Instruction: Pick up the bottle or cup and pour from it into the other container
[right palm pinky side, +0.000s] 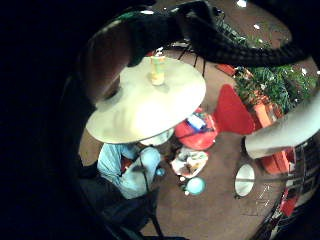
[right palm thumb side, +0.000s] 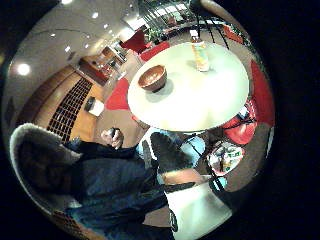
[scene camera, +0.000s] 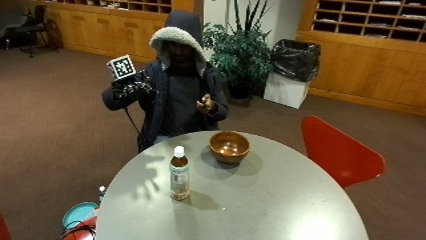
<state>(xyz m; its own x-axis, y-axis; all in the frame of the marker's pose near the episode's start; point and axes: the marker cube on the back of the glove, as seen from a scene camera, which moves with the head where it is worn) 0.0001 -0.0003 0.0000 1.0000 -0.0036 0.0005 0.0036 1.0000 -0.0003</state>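
**Inspector:** Status as observed. Your gloved right hand (scene camera: 131, 89) is raised at shoulder height, well apart from the round worktop (scene camera: 279, 200), and it holds nothing. Whether its fingers are straight or curled I cannot tell from any view.

**Operator:** And the items?

**Inspector:** The bottle (scene camera: 178, 173) stands upright on the left part of the worktop, white cap on, label facing the near side. The wooden bowl (scene camera: 229, 146) sits to its right and slightly farther, near the far edge in front of you. The two are close but not touching. Your bare hand (scene camera: 206, 102) is lifted at chest level, clear of both.

**Operator:** So the step is the reach?

**Inspector:** In my judgement, yes: nothing is grasped yet, so the task is at its start. Bring the hand down toward the bottle from your own side, and take it round the body at the label, not at the neck, so that it tips under control. Approach square; the bottle is tall and narrow and looks easy to knock over with a glancing touch.

**Operator:** Anything on the cap?

**Inspector:** It appears to be on. If so, pouring will yield nothing until it comes off; your bare hand is free for that. When lifting, keep the bottle clear of the bowl's rim, then tilt over the bowl's middle.
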